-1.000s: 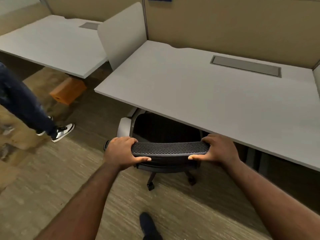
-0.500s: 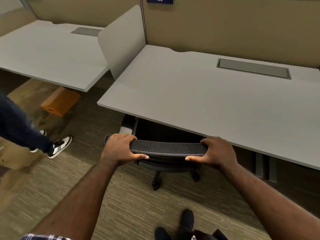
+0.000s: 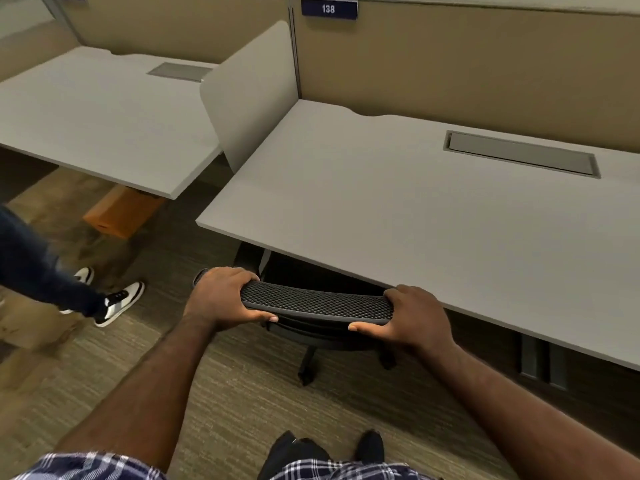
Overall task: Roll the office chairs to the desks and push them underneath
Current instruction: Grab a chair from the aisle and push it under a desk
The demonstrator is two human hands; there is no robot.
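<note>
Gripping the office chair backrest top at both ends, left hand and right hand wrapped tight, seat tucked beneath the desk at twelve o'clock.

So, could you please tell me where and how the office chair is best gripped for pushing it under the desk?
Grip the mesh top edge of the chair back from behind, one hand at each end, as the left hand and right hand do. It is wide, faces the person, and the seat is already hidden under the desk.
</note>
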